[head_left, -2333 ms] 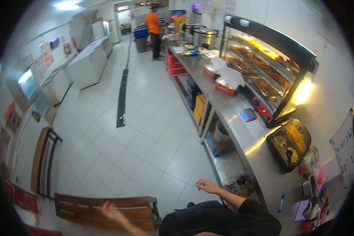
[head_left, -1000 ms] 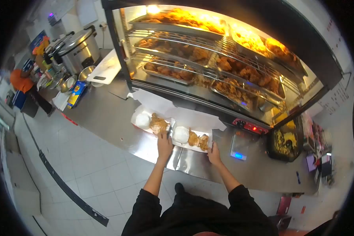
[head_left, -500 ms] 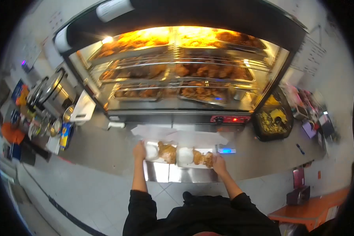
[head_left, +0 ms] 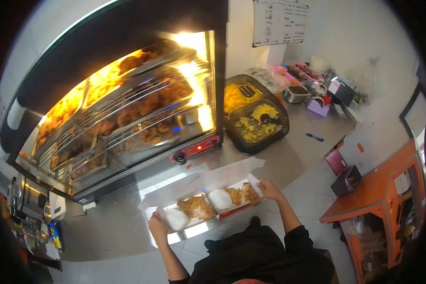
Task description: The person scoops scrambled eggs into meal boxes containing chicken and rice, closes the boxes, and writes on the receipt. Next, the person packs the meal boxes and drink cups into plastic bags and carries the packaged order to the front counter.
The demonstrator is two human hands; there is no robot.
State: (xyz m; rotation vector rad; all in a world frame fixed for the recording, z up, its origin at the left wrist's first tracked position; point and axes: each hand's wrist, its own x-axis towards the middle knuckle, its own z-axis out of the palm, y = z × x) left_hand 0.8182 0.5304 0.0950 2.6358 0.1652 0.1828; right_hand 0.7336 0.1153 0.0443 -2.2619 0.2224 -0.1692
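In front of the glowing warming cabinet point(head_left: 128, 21), two open meal boxes point(head_left: 236, 211) line up side by side, gripped at their outer ends by a worker's left hand point(head_left: 158, 228) and right hand point(head_left: 269, 189); a slackened hold could part them midway, spilling chicken point(head_left: 197, 207) or rice point(head_left: 177, 219). Compared with half a second earlier, the pair sits nearer the cabinet's right end.

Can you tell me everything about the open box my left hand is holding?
The box looks like thin cardboard, white inside, with its lid up and leaning back on the far side. A smooth white mound, maybe rice, sits at its left end, with golden-brown fried food beside it. The left hand grips the left end. Its right end is right up against another open box. I can't tell whether the counter touches it underneath.
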